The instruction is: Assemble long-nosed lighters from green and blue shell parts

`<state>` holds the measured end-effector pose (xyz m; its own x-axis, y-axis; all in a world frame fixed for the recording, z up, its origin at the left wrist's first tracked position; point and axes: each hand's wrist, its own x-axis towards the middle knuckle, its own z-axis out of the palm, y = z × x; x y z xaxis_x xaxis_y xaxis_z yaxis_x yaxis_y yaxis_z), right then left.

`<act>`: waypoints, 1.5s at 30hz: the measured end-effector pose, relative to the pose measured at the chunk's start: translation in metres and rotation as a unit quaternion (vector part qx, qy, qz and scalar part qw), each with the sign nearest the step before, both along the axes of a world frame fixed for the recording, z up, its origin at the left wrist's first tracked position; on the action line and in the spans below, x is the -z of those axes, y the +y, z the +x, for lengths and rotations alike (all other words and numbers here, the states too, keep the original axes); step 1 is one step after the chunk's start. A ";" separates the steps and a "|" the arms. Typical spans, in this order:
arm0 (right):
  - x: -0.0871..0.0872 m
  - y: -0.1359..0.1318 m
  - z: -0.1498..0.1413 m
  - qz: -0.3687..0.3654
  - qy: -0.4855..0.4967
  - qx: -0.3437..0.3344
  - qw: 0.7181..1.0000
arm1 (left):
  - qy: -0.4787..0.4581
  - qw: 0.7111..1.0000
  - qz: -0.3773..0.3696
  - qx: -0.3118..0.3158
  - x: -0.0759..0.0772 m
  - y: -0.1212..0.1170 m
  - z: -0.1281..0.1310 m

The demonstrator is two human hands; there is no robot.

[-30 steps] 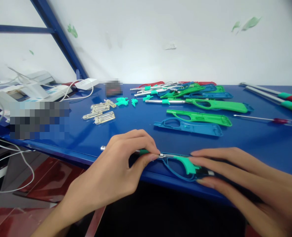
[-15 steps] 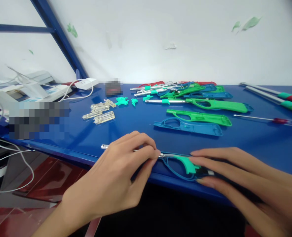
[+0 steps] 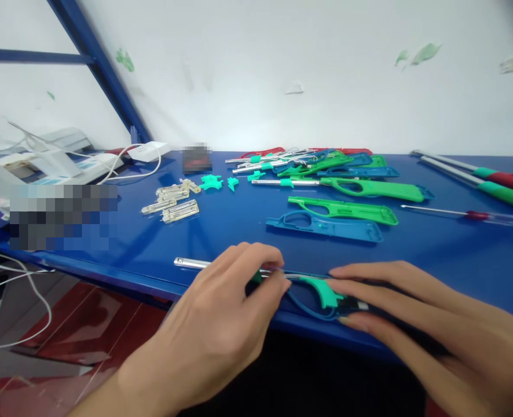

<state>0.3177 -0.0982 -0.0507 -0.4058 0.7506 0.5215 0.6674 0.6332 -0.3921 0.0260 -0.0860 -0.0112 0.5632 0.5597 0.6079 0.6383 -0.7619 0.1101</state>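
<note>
At the table's front edge lies a blue lighter half-shell (image 3: 308, 307) with a teal trigger (image 3: 325, 291) seated in it. My right hand (image 3: 421, 315) grips the handle end, fingers along the far side and thumb on the near side, hiding much of it. Thumb and fingertips of my left hand (image 3: 222, 315) pinch at the shell's front end, where a thin wire or tube runs back towards the trigger. From behind this hand a silver lighter tube (image 3: 190, 263) sticks out to the left. What exactly the left fingertips press is partly hidden.
Beyond my hands lie a blue half-shell (image 3: 326, 227) and a green half-shell (image 3: 347, 210). Further back are a green lighter (image 3: 378, 189) and piled tubes and shells. Clear fuel tanks (image 3: 180, 211) and teal triggers (image 3: 212, 182) lie left, a screwdriver (image 3: 476, 215) right.
My left hand has shifted slightly right along the tube to the shell's front, and its grip has changed. The right hand keeps its hold. The view has tilted slightly.
</note>
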 end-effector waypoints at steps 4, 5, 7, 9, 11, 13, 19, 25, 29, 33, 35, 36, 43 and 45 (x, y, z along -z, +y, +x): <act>0.000 0.001 0.001 -0.005 -0.009 0.003 1.000 | 0.005 0.999 0.000 0.038 0.007 0.001 0.000; 0.000 0.002 0.001 -0.003 -0.009 0.003 1.000 | -0.002 0.999 -0.006 0.046 0.009 0.002 0.000; 0.001 0.002 0.002 0.003 -0.010 0.004 1.000 | -0.018 0.998 -0.013 0.057 0.011 0.004 0.000; 0.001 0.002 0.002 0.008 -0.011 0.006 1.000 | -0.030 0.997 -0.016 0.064 0.012 0.006 0.000; 0.000 0.001 0.002 0.010 -0.011 0.008 1.000 | -0.042 0.997 -0.017 0.068 0.012 0.007 0.001; -0.001 0.000 0.002 0.012 -0.012 0.006 1.000 | -0.049 0.996 -0.019 0.070 0.012 0.008 0.001; -0.001 0.000 -0.001 0.001 -0.006 0.018 1.000 | -0.076 0.994 -0.034 0.077 0.011 0.008 0.001; -0.002 -0.001 0.000 -0.001 0.007 0.015 1.000 | -0.090 0.992 -0.049 0.076 0.013 0.008 0.003; -0.002 -0.001 -0.002 0.020 0.016 0.018 1.000 | -0.090 0.991 -0.051 0.080 0.012 0.008 0.004; -0.003 0.000 -0.005 0.035 0.011 0.018 0.999 | -0.089 0.992 -0.050 0.072 0.012 0.007 0.004; -0.004 0.000 -0.006 0.040 0.014 0.019 0.999 | -0.086 0.993 -0.051 0.068 0.012 0.007 0.005; -0.004 0.000 -0.006 0.040 0.017 0.019 0.999 | -0.085 0.993 -0.052 0.067 0.012 0.007 0.005; -0.004 -0.001 -0.003 0.009 0.020 0.028 0.999 | -0.081 0.993 -0.059 0.065 0.013 0.006 0.005; -0.006 -0.002 -0.002 -0.014 0.025 0.032 0.999 | -0.083 0.993 -0.056 0.065 0.013 0.006 0.005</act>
